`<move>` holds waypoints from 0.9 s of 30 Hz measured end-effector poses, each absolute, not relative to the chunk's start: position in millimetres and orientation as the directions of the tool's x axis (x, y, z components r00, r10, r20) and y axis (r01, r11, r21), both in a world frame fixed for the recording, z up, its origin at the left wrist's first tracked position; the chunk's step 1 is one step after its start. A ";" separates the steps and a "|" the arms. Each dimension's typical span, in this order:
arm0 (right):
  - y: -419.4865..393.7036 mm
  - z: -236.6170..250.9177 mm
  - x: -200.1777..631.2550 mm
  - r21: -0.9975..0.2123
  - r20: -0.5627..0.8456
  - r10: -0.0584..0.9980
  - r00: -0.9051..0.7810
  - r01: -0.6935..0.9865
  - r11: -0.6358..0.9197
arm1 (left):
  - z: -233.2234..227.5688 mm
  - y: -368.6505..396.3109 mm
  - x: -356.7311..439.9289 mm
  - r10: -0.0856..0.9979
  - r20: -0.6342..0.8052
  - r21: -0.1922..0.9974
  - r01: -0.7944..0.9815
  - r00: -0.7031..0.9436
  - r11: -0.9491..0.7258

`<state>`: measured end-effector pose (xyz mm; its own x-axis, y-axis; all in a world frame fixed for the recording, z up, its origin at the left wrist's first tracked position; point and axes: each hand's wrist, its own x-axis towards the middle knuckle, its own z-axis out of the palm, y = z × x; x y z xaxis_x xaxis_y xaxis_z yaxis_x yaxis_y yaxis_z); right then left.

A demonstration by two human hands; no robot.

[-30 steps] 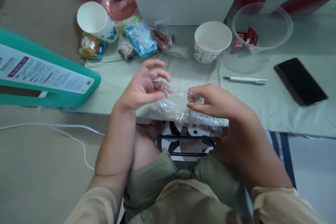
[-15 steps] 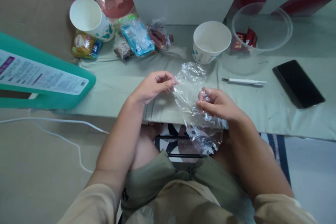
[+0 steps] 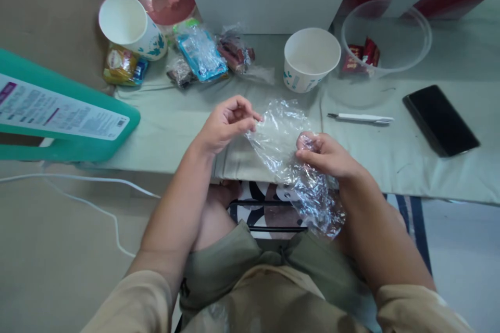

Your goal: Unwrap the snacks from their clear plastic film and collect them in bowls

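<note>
A crumpled clear plastic bag [image 3: 273, 140] stretches between my two hands above the front edge of the cloth-covered table. My left hand [image 3: 234, 122] pinches its left edge between thumb and fingertips. On the other side, my right hand [image 3: 322, 153] has its fingers closed on the film, and some of the plastic wraps over the fingertips. The lower end of the bag hangs over the table edge above my lap. Just beyond the bag stands a white paper cup [image 3: 310, 62] with a blue-green print.
A pen [image 3: 361, 118], a black phone [image 3: 441, 119] and a clear plastic bowl [image 3: 386, 36] near red packets lie rightward. Wrapped snacks [image 3: 203, 54] and a tilted paper cup [image 3: 133, 26] sit at the back left. A green jug [image 3: 78, 109] stands at far left, white boxes behind.
The left hand has shifted slightly left, and the film between the hands is spread wider. The hanging end of the bag has swung right toward my right forearm.
</note>
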<state>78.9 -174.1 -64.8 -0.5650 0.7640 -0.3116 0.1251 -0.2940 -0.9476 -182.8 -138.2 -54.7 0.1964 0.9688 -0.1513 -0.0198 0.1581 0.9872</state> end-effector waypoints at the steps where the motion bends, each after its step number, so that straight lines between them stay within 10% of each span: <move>1: -174.1 -65.4 78.9 -0.944 -0.320 0.762 -0.563 0.124 -0.304 | -55.5 -136.7 -182.2 0.983 -0.137 0.990 -0.022 0.119 0.140; 6: -174.0 -66.3 79.5 -0.942 -0.328 0.778 -0.536 0.119 -0.315 | -60.9 -129.6 -188.2 0.992 -0.076 0.995 -0.077 -0.105 0.068; 13: -174.2 -69.2 77.8 -0.950 -0.300 0.788 -0.537 0.092 -0.299 | -59.3 -134.2 -200.5 0.887 -0.092 0.993 0.110 0.452 0.047; 20: -176.1 -72.8 77.4 -0.946 -0.314 0.804 -0.505 0.096 -0.309 | -60.4 -143.0 -196.5 0.963 0.000 0.998 -0.060 0.269 0.016; 27: -177.0 -70.5 75.9 -0.950 -0.302 0.796 -0.524 0.092 -0.299 | -56.8 -145.1 -198.6 0.817 -0.234 0.951 -0.052 0.527 0.306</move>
